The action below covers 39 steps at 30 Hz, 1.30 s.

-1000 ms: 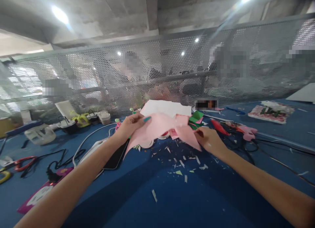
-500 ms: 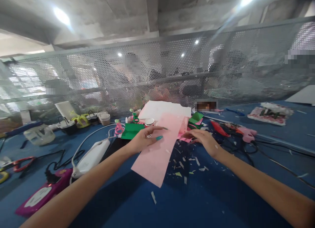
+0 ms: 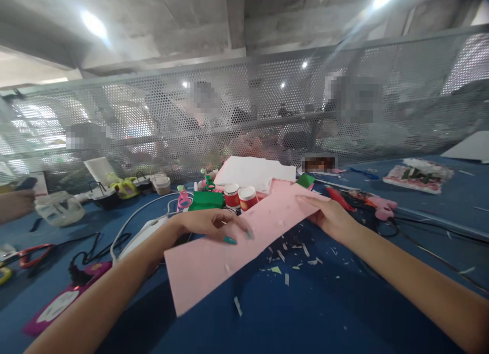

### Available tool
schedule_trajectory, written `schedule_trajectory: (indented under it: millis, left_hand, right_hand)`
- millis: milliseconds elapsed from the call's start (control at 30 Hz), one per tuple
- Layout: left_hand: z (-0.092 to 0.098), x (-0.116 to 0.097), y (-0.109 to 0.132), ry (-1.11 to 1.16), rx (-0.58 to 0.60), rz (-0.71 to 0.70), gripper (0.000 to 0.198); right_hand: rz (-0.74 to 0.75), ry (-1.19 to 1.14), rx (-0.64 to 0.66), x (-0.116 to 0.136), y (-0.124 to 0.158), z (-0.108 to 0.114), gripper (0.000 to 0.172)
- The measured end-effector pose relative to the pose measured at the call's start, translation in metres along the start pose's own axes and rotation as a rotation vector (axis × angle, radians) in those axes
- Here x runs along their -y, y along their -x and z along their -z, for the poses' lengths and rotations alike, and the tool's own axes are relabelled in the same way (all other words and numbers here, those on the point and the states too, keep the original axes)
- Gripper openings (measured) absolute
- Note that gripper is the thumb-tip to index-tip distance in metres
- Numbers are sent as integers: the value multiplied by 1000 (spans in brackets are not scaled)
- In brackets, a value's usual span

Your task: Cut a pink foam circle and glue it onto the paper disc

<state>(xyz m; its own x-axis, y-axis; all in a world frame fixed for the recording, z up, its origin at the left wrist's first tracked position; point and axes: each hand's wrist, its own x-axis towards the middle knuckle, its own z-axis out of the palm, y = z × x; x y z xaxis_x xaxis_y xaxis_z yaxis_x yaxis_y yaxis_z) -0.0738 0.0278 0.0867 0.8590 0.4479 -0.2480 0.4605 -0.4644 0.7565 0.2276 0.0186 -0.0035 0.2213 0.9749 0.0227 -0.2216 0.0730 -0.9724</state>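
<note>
1. Pinching R end of pink sheet (image 3: pixel 214 272) w/ R hand (image 3: pixel 331 216), narrow btwn fingers & thumb.
2. Resting L hand (image 3: pixel 208 224) on sheet's upper face nr mid, loosely curled; can't tell if gripping.
3. Seen slanting across ctr over blue table (image 3: pixel 290 321), L end nearest the body.
4. Can see red-wht cups (image 3: pixel 247 200) just behind sheet, w/ green piece (image 3: pixel 206 200) to their L & wht sheets (image 3: pixel 255 171) farther back.
5. Can see scraps (image 3: pixel 287 279) on table nr sheet, plus pink corded tool (image 3: pixel 384 207) R of R hand.
6. Can also spot co-worker's hand (image 3: pixel 15 205) far L, blurred, nr clear jug (image 3: pixel 59 210).
</note>
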Motion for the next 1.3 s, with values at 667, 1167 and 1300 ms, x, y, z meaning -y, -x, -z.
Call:
schedule_trajectory:
  millis: [667,1167,1300]
  left_hand:
    - [0,5,-29,-865,-881,-8,48]
    - [-11,-26,-71,-700,-718,-48,58]
    - [-53,-26,-68,-448,-644,-93,63]
  right_hand:
    - [437,1402,-216,14,18,7,29]
    - [426,1545,-370,44,-8,54,28]
    - [390,1565,-216,37,4,35,41]
